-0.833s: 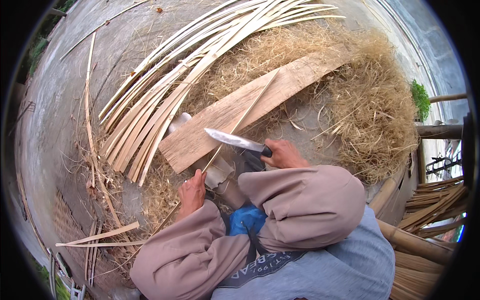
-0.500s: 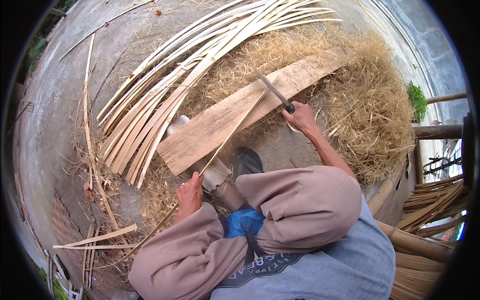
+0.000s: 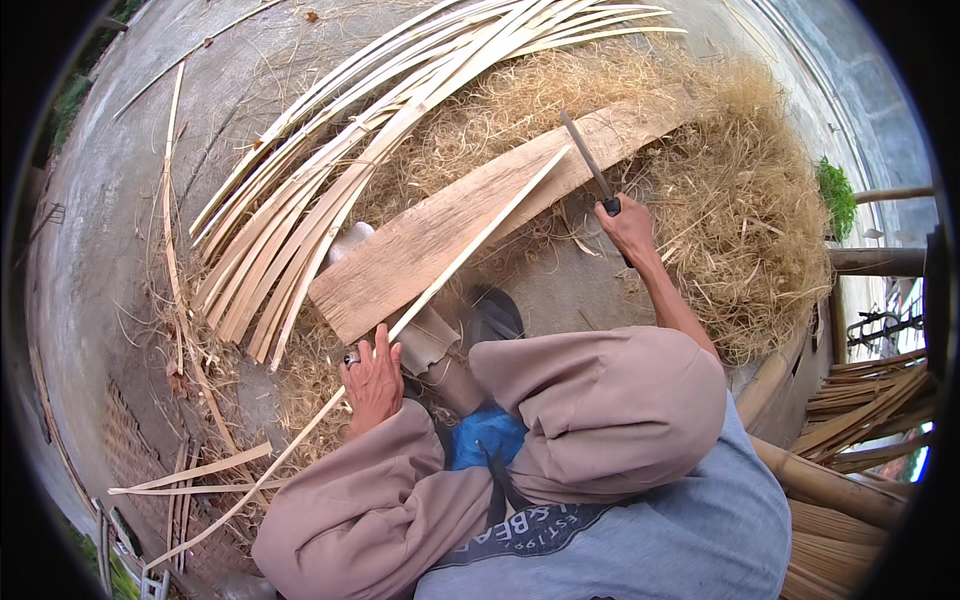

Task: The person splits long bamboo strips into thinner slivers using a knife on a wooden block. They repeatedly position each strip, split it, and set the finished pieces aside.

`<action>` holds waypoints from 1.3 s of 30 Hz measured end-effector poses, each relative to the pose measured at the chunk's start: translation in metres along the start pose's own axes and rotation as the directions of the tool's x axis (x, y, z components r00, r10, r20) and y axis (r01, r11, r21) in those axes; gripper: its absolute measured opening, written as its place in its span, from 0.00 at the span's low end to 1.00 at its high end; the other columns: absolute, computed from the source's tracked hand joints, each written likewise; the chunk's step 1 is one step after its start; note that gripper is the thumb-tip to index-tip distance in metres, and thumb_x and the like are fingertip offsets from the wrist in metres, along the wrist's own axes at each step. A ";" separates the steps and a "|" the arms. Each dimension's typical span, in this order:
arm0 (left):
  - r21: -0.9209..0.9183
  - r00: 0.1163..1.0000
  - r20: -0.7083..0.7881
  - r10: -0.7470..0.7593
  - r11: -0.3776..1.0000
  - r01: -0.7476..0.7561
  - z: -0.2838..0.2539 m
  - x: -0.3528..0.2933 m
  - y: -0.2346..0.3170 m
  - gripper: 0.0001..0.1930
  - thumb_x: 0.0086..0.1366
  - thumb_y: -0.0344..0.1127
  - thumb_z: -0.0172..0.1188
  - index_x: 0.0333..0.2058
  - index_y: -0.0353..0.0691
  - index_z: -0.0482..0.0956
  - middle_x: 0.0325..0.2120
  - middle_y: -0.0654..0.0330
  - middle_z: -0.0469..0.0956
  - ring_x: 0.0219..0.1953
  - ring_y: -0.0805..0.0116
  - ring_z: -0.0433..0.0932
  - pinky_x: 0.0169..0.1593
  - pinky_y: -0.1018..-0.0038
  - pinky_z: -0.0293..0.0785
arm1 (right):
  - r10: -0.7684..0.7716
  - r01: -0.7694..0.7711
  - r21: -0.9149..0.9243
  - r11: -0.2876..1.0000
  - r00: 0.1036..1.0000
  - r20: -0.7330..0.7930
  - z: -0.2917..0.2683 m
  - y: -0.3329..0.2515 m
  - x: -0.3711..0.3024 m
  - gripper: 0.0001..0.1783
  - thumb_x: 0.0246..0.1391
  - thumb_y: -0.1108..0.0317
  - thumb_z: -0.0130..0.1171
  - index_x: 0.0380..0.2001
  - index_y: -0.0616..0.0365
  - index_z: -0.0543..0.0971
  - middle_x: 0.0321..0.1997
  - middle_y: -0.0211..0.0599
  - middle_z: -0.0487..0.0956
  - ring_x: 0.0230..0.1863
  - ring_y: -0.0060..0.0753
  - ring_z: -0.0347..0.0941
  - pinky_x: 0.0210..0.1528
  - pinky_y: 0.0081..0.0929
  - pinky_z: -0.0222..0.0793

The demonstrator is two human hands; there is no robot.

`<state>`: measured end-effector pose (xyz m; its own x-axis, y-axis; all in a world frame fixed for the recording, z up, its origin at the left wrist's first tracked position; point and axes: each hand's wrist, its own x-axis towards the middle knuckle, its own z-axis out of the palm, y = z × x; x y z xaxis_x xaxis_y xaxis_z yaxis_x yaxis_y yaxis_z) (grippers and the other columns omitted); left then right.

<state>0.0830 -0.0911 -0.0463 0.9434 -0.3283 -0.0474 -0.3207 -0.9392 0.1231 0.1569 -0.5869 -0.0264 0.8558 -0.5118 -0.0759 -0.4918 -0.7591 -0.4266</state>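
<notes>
A long, pale bamboo strip [image 3: 492, 227] runs slantwise over a wooden board [image 3: 445, 225], and its lower end trails past my left knee. My left hand [image 3: 372, 384], wearing a ring, holds the strip just below the board's near-left end; the thumb side is partly hidden. In my right hand [image 3: 629, 226] is a knife [image 3: 588, 155] with a dark handle. Its blade points up and to the left, over the board's right edge, apart from the strip. The board slopes up from lower left to upper right, between my legs and the shavings.
Many split bamboo strips [image 3: 345, 180] lie fanned out beyond the board to the left. Curly shavings [image 3: 745, 220] are heaped at the right and behind the board. A blue bundle [image 3: 487, 437] sits between my legs. Bamboo poles [image 3: 830, 483] and more strips stand at the right.
The knife has moved right and its blade has come away from the strip. The strip now shows its broad pale face. My left hand has turned, its fingers more stretched out.
</notes>
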 end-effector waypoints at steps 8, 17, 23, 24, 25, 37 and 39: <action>-0.156 0.990 0.082 -0.117 0.979 0.128 0.004 0.001 -0.009 0.21 0.79 0.50 0.48 0.68 0.66 0.72 0.29 0.51 0.73 0.27 0.49 0.76 0.32 0.53 0.70 | -0.308 0.307 0.068 0.949 0.863 0.401 0.067 -0.093 -0.171 0.23 0.51 0.51 0.72 0.37 0.57 0.76 0.32 0.49 0.83 0.41 0.59 0.82 0.40 0.54 0.77; -0.129 0.999 -0.036 -0.027 0.991 0.023 0.007 0.007 -0.007 0.25 0.77 0.51 0.53 0.70 0.74 0.68 0.28 0.56 0.70 0.23 0.54 0.71 0.32 0.57 0.67 | 0.061 -0.067 -0.056 0.996 0.993 -0.099 -0.008 0.065 0.010 0.22 0.54 0.50 0.64 0.26 0.63 0.82 0.21 0.50 0.81 0.26 0.50 0.82 0.32 0.45 0.76; -0.288 0.992 0.037 -0.117 0.950 0.123 -0.002 0.011 -0.001 0.24 0.72 0.51 0.61 0.66 0.68 0.75 0.28 0.52 0.72 0.29 0.52 0.78 0.36 0.55 0.73 | -0.139 0.138 -0.086 0.987 0.990 -0.006 0.028 -0.007 -0.046 0.21 0.55 0.50 0.65 0.30 0.60 0.79 0.25 0.53 0.82 0.31 0.60 0.82 0.37 0.52 0.75; -0.325 0.988 0.045 -0.146 0.933 0.153 -0.001 0.010 -0.004 0.26 0.69 0.50 0.66 0.65 0.61 0.77 0.29 0.52 0.75 0.32 0.52 0.80 0.38 0.56 0.74 | -0.198 0.200 -0.064 0.978 0.980 0.036 0.047 -0.021 -0.064 0.21 0.55 0.50 0.66 0.31 0.60 0.78 0.25 0.53 0.82 0.32 0.61 0.81 0.37 0.53 0.75; -0.382 0.992 0.016 -0.127 0.916 0.124 0.001 0.007 -0.007 0.28 0.68 0.48 0.67 0.66 0.59 0.76 0.30 0.51 0.75 0.33 0.51 0.80 0.38 0.57 0.75 | -0.252 0.255 -0.048 0.966 0.966 0.066 0.058 -0.026 -0.075 0.21 0.55 0.50 0.66 0.32 0.60 0.78 0.25 0.53 0.82 0.33 0.63 0.81 0.37 0.54 0.75; -0.564 0.831 0.430 -0.352 0.614 0.552 0.011 -0.150 -0.170 0.17 0.67 0.48 0.70 0.37 0.38 0.84 0.19 0.55 0.78 0.23 0.57 0.77 0.31 0.61 0.70 | -0.041 0.042 -0.048 0.998 0.999 0.020 0.043 0.012 0.004 0.23 0.54 0.50 0.64 0.29 0.66 0.82 0.27 0.58 0.83 0.33 0.59 0.84 0.39 0.51 0.78; -0.545 0.814 0.469 -0.343 0.613 0.572 -0.006 -0.123 -0.147 0.21 0.68 0.50 0.68 0.26 0.36 0.80 0.15 0.56 0.76 0.20 0.58 0.75 0.28 0.61 0.67 | -0.035 0.023 0.080 0.996 0.988 0.150 0.049 -0.009 -0.009 0.24 0.55 0.51 0.64 0.30 0.67 0.82 0.25 0.58 0.82 0.30 0.56 0.84 0.35 0.48 0.78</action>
<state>0.0147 0.0875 -0.0530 0.8378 0.0072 -0.5460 0.3894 -0.7087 0.5882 0.1622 -0.5556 -0.0661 0.8869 -0.4184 -0.1956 -0.4573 -0.7359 -0.4994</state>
